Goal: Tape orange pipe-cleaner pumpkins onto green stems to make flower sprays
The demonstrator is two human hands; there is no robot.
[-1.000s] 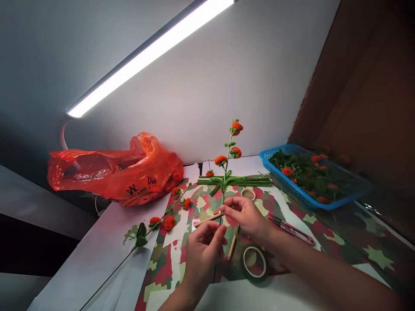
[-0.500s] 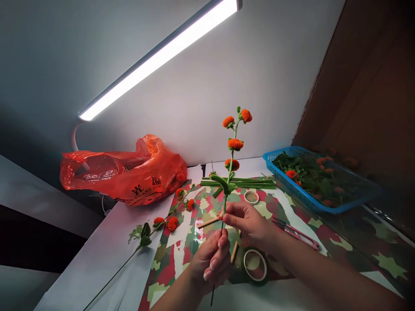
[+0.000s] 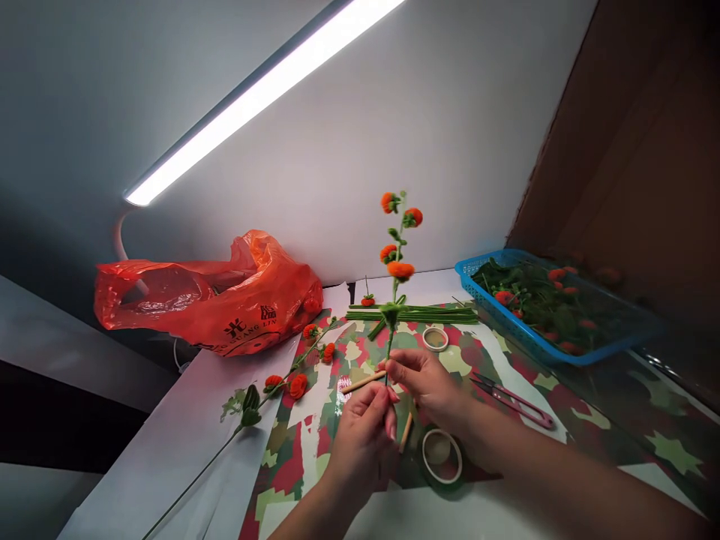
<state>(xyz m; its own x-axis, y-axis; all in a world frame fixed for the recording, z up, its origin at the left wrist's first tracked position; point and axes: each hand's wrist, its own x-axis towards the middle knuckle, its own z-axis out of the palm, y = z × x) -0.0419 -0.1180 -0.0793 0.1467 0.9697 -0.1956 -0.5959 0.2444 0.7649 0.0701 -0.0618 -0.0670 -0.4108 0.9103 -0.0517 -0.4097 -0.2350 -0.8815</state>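
An artificial flower stem [image 3: 390, 335] with several fuzzy orange blooms and green leaves stands nearly upright in front of me. My right hand [image 3: 419, 379] pinches it below the leaves between thumb and fingertips. Just beneath, my left hand [image 3: 368, 420] closes its fingers around the lower, thin dark part of the stem. Under the hands, a roll of green tape [image 3: 442, 456] with a white core lies on the camouflage-patterned sheet [image 3: 337, 442]. Thin wooden sticks [image 3: 363, 381] lie behind and beside my fingers.
A second orange flower stem [image 3: 236, 431] lies at left, near a red plastic bag [image 3: 259, 300]. Green stems [image 3: 439, 313] lie at the back, with a tape ring [image 3: 435, 339] in front. Pink-handled snips [image 3: 514, 403] and a blue basket [image 3: 596, 358] of flowers are at right. A lamp [image 3: 264, 97] shines above.
The flower stem has turned about its length, so its blooms and leaves face differently. My left hand has moved up closer to my right hand, which stays near the same place.
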